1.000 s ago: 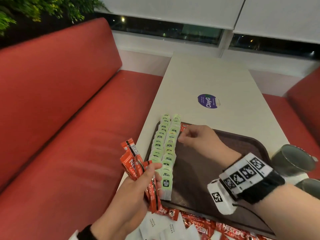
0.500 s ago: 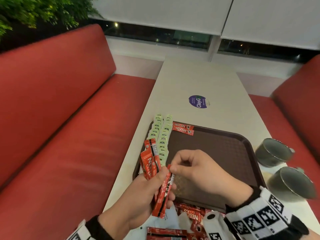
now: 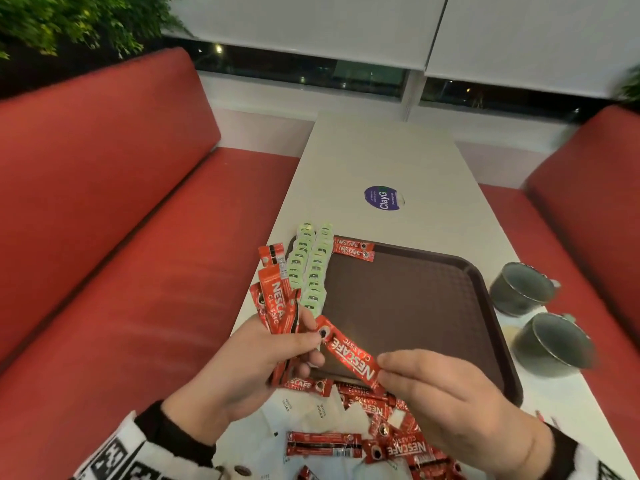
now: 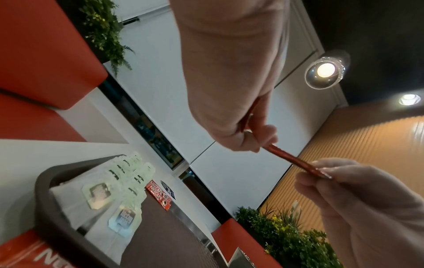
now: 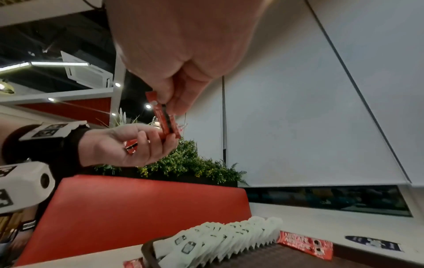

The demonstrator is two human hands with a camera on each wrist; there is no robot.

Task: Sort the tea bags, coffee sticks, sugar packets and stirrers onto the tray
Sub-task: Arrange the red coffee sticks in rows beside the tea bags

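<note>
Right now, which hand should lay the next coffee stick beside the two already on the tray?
Right hand. It pinches the single coffee stick over the tray; the left hand grips the bundle.

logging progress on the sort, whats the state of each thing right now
left hand: grips bunch of coffee sticks
right hand: pinches one coffee stick
tea bags: two rows on tray
tray: mostly bare
two sticks: lying on tray

café booth | red bench seats (image 3: 114, 216) | table (image 3: 381, 161) | tray (image 3: 408, 306)
</note>
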